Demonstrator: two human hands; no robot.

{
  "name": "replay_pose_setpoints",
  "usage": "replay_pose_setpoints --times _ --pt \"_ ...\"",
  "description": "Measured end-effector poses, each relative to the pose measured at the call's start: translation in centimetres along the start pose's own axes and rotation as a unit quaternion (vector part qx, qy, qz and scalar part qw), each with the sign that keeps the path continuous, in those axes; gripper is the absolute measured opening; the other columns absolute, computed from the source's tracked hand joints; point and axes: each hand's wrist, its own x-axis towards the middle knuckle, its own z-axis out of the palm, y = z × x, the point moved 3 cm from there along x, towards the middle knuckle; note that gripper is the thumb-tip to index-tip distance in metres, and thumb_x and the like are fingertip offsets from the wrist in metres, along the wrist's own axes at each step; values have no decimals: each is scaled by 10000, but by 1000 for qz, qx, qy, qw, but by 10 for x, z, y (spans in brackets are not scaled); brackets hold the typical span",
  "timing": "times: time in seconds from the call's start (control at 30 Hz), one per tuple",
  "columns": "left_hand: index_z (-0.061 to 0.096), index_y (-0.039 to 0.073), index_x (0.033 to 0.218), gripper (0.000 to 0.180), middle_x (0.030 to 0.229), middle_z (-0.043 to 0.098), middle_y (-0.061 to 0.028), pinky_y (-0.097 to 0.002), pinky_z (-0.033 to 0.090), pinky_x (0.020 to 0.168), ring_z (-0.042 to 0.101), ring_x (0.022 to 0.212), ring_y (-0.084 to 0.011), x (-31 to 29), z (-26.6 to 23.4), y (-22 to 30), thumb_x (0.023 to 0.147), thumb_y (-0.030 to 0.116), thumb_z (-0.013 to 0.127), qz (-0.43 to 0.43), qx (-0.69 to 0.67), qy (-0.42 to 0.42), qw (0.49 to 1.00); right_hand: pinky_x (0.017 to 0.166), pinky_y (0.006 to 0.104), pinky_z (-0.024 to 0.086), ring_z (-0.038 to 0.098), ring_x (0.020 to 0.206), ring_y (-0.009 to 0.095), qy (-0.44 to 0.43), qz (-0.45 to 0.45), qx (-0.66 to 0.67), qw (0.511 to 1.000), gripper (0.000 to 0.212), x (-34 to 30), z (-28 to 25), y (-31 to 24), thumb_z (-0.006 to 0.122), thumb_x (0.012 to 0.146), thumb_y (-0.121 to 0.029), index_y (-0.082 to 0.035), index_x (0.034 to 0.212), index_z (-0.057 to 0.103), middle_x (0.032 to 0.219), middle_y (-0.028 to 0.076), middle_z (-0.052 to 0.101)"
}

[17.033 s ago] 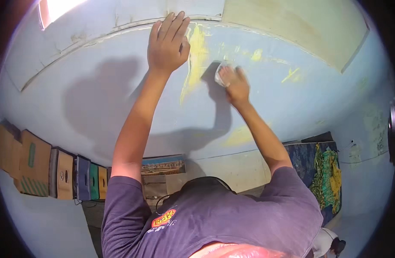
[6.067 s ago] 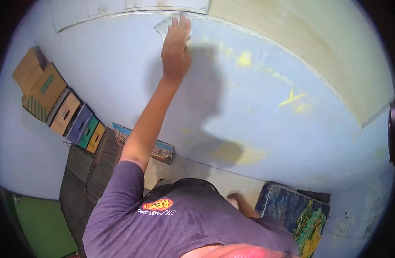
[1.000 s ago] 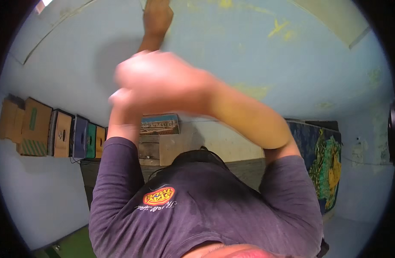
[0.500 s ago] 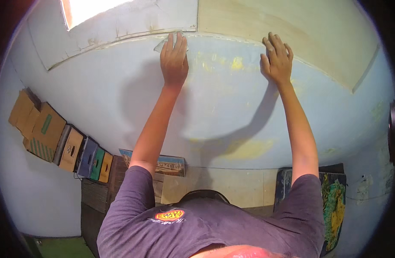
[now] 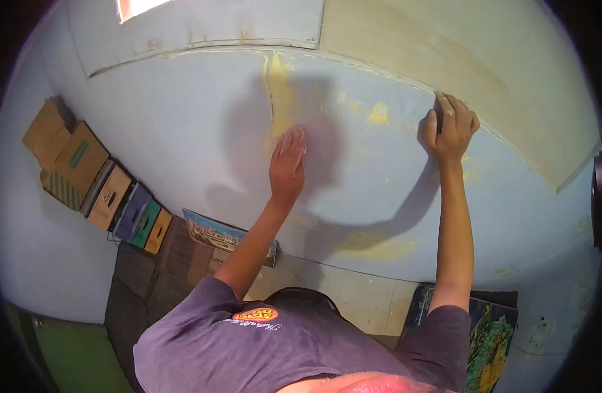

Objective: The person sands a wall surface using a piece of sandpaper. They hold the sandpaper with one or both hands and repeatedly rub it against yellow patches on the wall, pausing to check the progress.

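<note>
My left hand (image 5: pixel 289 167) is low on the pale blue wall (image 5: pixel 202 98), its fingers close together and pointing up. A pale edge shows at its fingertips; what lies under them, if anything, is hidden. Above it runs a yellow streak (image 5: pixel 279 78) with a thin dark line down its left side. My right hand (image 5: pixel 449 128) rests at the lower edge of the beige panel (image 5: pixel 412 39). Its fingers are bent on that edge, the thumb apart from them, and nothing shows in it.
Cardboard boxes (image 5: pixel 78 154) and coloured drawers (image 5: pixel 132 213) stand at the left. A picture board (image 5: pixel 216 230) leans at the wall's foot, and a dark board with green and yellow patches (image 5: pixel 491 347) is at lower right. A bright window opening (image 5: pixel 134 8) is at upper left.
My left hand has moved down the wall from the panel edge; the grey sheet under its fingers no longer shows clearly. The yellow streak is now uncovered. The view has shifted, with my right hand lower right.
</note>
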Motion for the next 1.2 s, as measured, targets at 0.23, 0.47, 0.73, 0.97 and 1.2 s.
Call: replay_pose_setpoints --times 0.23,0.47,0.73,0.97,1.2 --pt "674 76 1343 434 1406 643 -140 -545 394 1149 511 1391 -419 132 -29 12 930 -27 586 80 69 161 981 907 366 416 654 972 200 44 -3 52 998 342 2 -4 7 622 785 -90 -92 1100 753 1065 46 731" --pt "677 16 1311 418 1358 673 -150 -517 410 1155 570 1338 -400 154 6 8 924 -88 557 119 83 202 968 876 360 403 632 899 189 81 8 56 995 342 -7 9 11 638 734 -132 -114 1052 761 1000 31 720" --pt "648 33 1364 449 1439 613 -157 -508 398 1170 527 1388 -377 15 36 11 936 -74 568 16 46 41 998 880 361 390 613 883 174 93 5 52 994 341 -11 11 16 641 730 -156 -136 1050 757 994 4 711" --pt "649 19 1358 432 1447 609 -162 -519 368 1182 510 1408 -373 -1 4 40 943 -63 568 6 77 16 997 909 371 377 612 935 178 86 34 61 994 336 -10 13 9 635 754 -188 -130 1061 759 1015 17 714" --pt "646 42 1361 497 1419 629 -158 -531 389 1161 508 1389 -417 140 3 29 891 -101 573 103 22 167 980 937 396 387 645 972 223 118 65 79 988 329 -8 9 1 610 771 -163 -113 1057 764 1018 47 731"
